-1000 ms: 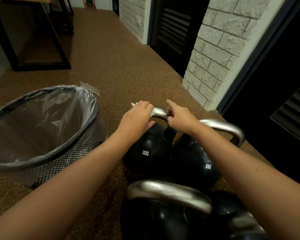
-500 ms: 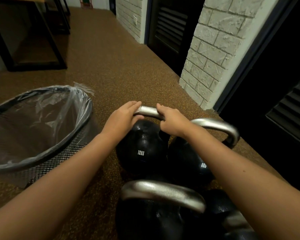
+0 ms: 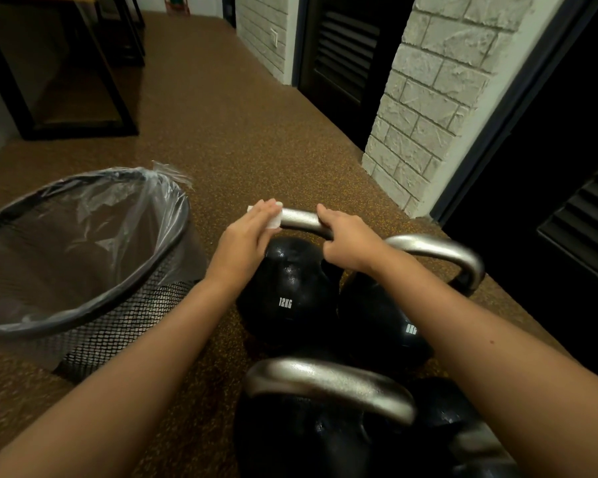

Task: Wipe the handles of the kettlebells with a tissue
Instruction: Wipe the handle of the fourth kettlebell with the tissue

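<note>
Your left hand [image 3: 244, 241] presses a white tissue [image 3: 273, 219] around the left end of the silver handle [image 3: 299, 220] of the kettlebell [image 3: 289, 291] marked 12KG, fingers curled over it. Your right hand [image 3: 347, 241] grips the same handle's right end. Another kettlebell [image 3: 377, 326] touches its right side; a bin [image 3: 83, 298] stands just left.

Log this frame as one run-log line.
step: wiping 12KG kettlebell handle | left hand: presses tissue on handle's left end | right hand: grips handle | bin: left of kettlebells
</note>
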`<state>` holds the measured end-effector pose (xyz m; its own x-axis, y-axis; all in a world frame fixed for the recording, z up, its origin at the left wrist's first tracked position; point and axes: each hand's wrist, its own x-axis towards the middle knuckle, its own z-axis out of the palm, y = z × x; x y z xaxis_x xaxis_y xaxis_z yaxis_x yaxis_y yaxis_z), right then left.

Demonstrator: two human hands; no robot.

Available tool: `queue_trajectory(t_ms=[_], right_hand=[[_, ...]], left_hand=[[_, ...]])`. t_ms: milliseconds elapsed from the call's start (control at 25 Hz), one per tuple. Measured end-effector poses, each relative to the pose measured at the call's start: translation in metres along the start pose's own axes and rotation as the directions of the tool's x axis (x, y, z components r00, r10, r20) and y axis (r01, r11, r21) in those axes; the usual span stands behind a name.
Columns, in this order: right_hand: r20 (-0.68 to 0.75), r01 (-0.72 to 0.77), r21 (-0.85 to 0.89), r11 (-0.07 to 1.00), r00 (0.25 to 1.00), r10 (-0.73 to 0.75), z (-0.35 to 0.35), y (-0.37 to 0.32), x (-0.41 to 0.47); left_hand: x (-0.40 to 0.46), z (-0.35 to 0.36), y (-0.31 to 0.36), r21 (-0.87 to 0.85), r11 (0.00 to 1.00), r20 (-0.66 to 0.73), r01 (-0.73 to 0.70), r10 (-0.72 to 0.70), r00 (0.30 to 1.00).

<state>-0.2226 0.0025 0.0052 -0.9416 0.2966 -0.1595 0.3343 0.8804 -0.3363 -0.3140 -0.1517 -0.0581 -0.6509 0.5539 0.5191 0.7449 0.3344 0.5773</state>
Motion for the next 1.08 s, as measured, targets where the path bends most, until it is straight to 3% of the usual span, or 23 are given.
queue_trajectory(t_ms=[120,280,440,680,840,960,1080], right_hand=[[-0.004,0.008,-0.012,1.0,1.0,-0.008,-0.001,-0.001,0.0],[0.01,0.007,-0.02,1.0,1.0,-0.007,-0.001,0.0,-0.002],[0.004,0.015,-0.014,1.0,1.0,-0.015,-0.002,-0.002,-0.002],[-0.003,0.01,-0.02,1.0,1.0,-0.01,-0.002,-0.003,-0.004],[-0.005,0.008,-0.02,1.0,1.0,-0.008,-0.001,-0.004,-0.002],[0.0,0.002,-0.018,1.0,1.0,-0.002,-0.001,-0.004,-0.003],[0.0,0.016,-0.02,1.0,1.0,-0.016,-0.001,-0.004,-0.005]], left_hand=[[0.016,-0.004,0.001,0.025,0.997,0.009,0.079,-0.079,0.997],[0.004,-0.009,-0.001,-0.023,1.0,-0.034,-0.006,0.005,0.999],[0.007,-0.013,-0.005,-0.046,0.987,-0.098,0.155,-0.159,0.982],[0.016,-0.006,0.003,-0.04,0.999,-0.028,-0.036,0.035,0.999],[0.037,-0.013,0.0,0.011,0.974,0.065,0.228,-0.228,0.971],[0.045,-0.013,0.014,-0.012,0.988,0.162,0.156,-0.152,0.975],[0.036,-0.013,0.012,-0.04,0.995,0.125,0.089,-0.083,0.989]])
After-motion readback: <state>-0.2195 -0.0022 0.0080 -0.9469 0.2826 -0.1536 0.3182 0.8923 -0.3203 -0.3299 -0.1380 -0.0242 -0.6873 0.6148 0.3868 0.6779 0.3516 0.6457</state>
